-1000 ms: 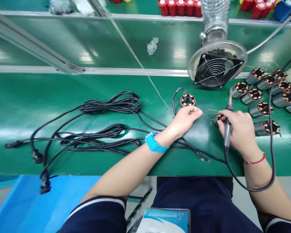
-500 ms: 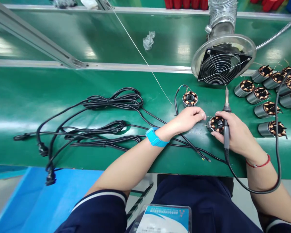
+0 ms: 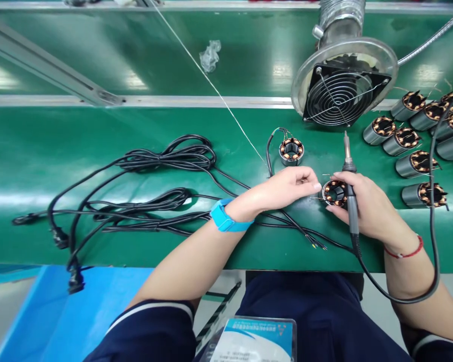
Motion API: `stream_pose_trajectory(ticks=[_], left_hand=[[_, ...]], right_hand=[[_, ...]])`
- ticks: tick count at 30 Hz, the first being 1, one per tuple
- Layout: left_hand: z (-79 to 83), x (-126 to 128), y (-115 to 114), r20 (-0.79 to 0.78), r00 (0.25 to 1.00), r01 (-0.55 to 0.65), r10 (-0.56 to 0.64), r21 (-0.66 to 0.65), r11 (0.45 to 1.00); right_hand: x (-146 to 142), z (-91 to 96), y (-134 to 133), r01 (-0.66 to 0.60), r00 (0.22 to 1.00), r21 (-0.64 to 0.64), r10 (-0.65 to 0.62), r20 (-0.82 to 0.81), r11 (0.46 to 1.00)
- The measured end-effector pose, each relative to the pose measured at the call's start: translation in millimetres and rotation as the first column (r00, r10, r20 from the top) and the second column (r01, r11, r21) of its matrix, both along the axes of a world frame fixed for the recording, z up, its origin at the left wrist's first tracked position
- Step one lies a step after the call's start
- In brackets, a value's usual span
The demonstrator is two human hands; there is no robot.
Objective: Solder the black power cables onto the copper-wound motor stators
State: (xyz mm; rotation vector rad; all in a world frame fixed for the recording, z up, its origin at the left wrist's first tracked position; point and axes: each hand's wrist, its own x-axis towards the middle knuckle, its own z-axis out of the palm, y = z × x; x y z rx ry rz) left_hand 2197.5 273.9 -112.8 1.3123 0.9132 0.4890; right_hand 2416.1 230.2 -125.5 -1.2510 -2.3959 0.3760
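Note:
My right hand is closed around a stator, a steel ring with copper windings, which stands on the bench. The same hand keeps a grey soldering iron against it, with the bare tip pointing away from me. Thin wire ends stick out of the stator's left side. At these wires my left hand is pinched shut, thumb and forefinger together on a thin lead wire. Behind my left hand stands another stator, joined to a black cable.
Several wound stators stand or lie on the right. A fan in a round fume hood hangs at the back. Coiled black power cables spread across the left of the green bench. Solder wire runs down diagonally.
My left fingertips have come slightly closer to the stator's wires and sit lower on them. The right hand keeps its hold on stator and iron. The whole view has shifted a little.

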Motion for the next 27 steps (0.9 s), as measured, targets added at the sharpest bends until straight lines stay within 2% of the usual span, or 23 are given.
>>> stream_pose_trajectory(ticks=[3, 6, 9, 15, 21, 22, 24, 25, 27], left_hand=[[-4.4, 3, -1, 0.078, 0.997, -0.003, 0.006, -0.031, 1.0], [-7.3, 9, -4, 0.157, 0.987, -0.007, 0.026, -0.12, 0.993], [-5.8, 9, -4, 0.134, 0.99, -0.038, 0.053, -0.113, 0.993], [-2.1, -2, 0, -0.052, 0.988, 0.146, -0.145, 0.024, 0.989], [-3.6, 6, -3, 0.075, 0.978, 0.201, -0.195, -0.081, 0.976], [-1.4, 6, -4, 0.053, 0.976, 0.215, -0.212, -0.056, 0.975], [5.8, 2, -9, -0.094, 0.953, 0.293, -0.287, 0.056, 0.955], [10.1, -1, -12, -0.211, 0.916, 0.372, -0.342, 0.126, 0.92], [17.9, -7, -20, -0.472, 0.767, 0.58, -0.435, 0.22, 0.784]], right_hand=[[-2, 0.8, 0, -0.002, 1.0, -0.012, 0.002, 0.008, 1.0], [-3, 1.2, 0, -0.016, 1.0, -0.02, 0.016, 0.004, 1.0], [-1, 0.7, 1, 0.011, 1.0, -0.002, -0.011, -0.005, 1.0], [5, -1.6, 3, 0.054, 0.998, 0.045, -0.053, -0.023, 0.998], [1, -1.0, 3, 0.045, 0.999, -0.008, -0.045, -0.011, 0.999], [1, -0.3, 3, 0.043, 0.999, -0.024, -0.043, -0.01, 0.999], [4, 1.6, 4, 0.038, 0.999, -0.055, -0.04, -0.024, 0.998], [6, 2.6, 5, 0.031, 0.999, -0.073, -0.034, -0.039, 0.997], [11, 4.9, 6, 0.007, 0.996, -0.11, -0.016, -0.086, 0.994]])
